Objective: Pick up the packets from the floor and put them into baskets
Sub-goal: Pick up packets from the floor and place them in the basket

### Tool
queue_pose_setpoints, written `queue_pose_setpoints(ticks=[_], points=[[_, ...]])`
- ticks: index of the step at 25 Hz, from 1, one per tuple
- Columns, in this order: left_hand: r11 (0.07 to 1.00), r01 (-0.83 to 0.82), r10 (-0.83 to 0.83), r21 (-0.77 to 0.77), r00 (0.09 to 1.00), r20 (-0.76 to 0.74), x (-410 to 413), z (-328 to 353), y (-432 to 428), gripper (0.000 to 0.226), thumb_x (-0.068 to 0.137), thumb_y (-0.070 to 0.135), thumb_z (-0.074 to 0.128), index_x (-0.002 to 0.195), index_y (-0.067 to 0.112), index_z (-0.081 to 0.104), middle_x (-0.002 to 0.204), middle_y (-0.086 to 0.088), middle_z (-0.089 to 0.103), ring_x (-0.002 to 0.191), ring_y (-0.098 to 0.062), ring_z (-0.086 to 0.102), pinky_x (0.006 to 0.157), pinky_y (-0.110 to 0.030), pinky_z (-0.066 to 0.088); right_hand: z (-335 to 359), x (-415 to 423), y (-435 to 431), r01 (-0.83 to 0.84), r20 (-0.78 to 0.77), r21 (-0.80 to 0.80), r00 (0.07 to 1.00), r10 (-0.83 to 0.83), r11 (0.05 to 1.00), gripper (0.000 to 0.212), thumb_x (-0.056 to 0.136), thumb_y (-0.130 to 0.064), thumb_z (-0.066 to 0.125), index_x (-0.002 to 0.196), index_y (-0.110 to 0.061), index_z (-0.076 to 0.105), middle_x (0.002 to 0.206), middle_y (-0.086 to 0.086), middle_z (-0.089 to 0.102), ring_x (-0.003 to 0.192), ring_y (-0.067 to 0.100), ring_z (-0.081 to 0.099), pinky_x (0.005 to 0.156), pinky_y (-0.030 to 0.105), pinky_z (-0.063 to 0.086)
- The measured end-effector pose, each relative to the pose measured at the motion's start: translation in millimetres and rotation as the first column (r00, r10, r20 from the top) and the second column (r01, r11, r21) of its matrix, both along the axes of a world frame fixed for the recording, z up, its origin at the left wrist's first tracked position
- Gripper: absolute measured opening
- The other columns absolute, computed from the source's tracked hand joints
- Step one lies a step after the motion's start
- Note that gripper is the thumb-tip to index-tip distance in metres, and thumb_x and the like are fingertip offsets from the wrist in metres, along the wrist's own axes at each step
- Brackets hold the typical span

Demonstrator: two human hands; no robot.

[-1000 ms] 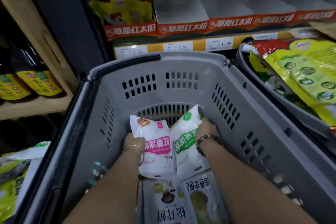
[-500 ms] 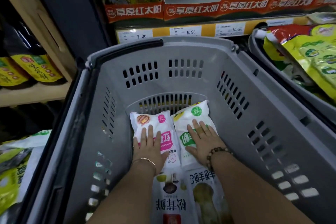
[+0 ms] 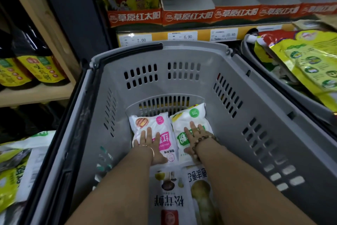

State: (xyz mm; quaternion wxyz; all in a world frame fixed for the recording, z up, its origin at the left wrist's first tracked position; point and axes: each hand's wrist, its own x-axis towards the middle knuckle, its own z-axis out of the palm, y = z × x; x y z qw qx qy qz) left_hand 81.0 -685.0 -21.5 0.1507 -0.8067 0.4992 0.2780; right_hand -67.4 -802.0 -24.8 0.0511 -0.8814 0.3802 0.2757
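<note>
- Step in hand: the put-down. Both packets already lie flat on the bottom of the grey basket (image 3: 164,86), at its far end, side by side and touching.
- Your left hand (image 3: 148,140) lies flat on the pink-label packet (image 3: 151,124), fingers straight, pressing and gripping nothing.
- Your right hand (image 3: 194,136) does the same on the green-label packet (image 3: 189,117): open palm down, nothing held.
- Judgement: this load looks done. Next, lift both hands clear of the basket without dragging the packets along.
- Then go for the floor packets (image 3: 16,170) just left of the basket, a white and yellow-green heap. They are partly cut off by the frame, so I can't count them.
- Grey basket contents: four packets visible. The two white ones sit at the far end. Nearer you are a mushroom-print packet (image 3: 169,197) and a second printed packet (image 3: 200,193) beside it, partly hidden by your forearms.
- The second basket (image 3: 246,42), on the right, is piled with yellow-green packets (image 3: 310,64), some red showing at the top. It looks full, so keep loading the grey one.
</note>
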Motion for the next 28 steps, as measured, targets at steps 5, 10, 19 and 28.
queue_pose_setpoints(ticks=[5,10,19,28], points=[[0.999,0.000,-0.003,-0.052,0.998,-0.059,0,50,-25,0.080,0.086,0.048,0.053,0.150,0.019,0.012,0.155,-0.010,0.017,0.139,-0.030,0.026,0.110,-0.041,0.030,61,16,-25,-0.050,-0.039,-0.104,0.998,0.047,0.993,0.053,0.090,-0.017,0.050,0.140,-0.006,0.034,0.148,0.018,0.027,0.129,0.035,0.038,0.103,0.045,0.039],[0.825,-0.242,0.113,-0.511,0.956,-0.271,15,156,-45,0.050,0.085,0.028,0.064,0.129,0.009,0.049,0.127,-0.010,0.056,0.111,-0.025,0.054,0.083,-0.026,0.041,143,25,-31,0.137,0.334,-0.180,0.940,-0.070,0.974,0.040,0.094,-0.025,0.047,0.130,-0.008,0.047,0.129,0.016,0.052,0.113,0.031,0.053,0.093,0.035,0.046],[0.370,-0.330,0.070,-0.868,0.942,-0.328,66,247,116,0.051,0.079,0.019,0.070,0.127,0.015,0.053,0.125,-0.007,0.058,0.113,-0.023,0.056,0.098,-0.034,0.045,249,90,84,-0.066,0.723,-0.233,0.655,0.218,0.970,0.048,0.093,-0.032,0.050,0.138,-0.020,0.039,0.140,0.008,0.042,0.122,0.024,0.046,0.096,0.034,0.040],[0.323,-0.395,0.378,-0.860,0.887,-0.266,146,205,320,0.051,0.084,0.022,0.065,0.132,0.016,0.048,0.132,-0.005,0.052,0.119,-0.021,0.052,0.094,-0.027,0.041,266,198,262,-0.321,0.647,-0.307,0.620,0.444,0.896,0.043,0.090,-0.031,0.050,0.132,-0.021,0.046,0.131,0.006,0.048,0.120,0.025,0.047,0.094,0.035,0.043]])
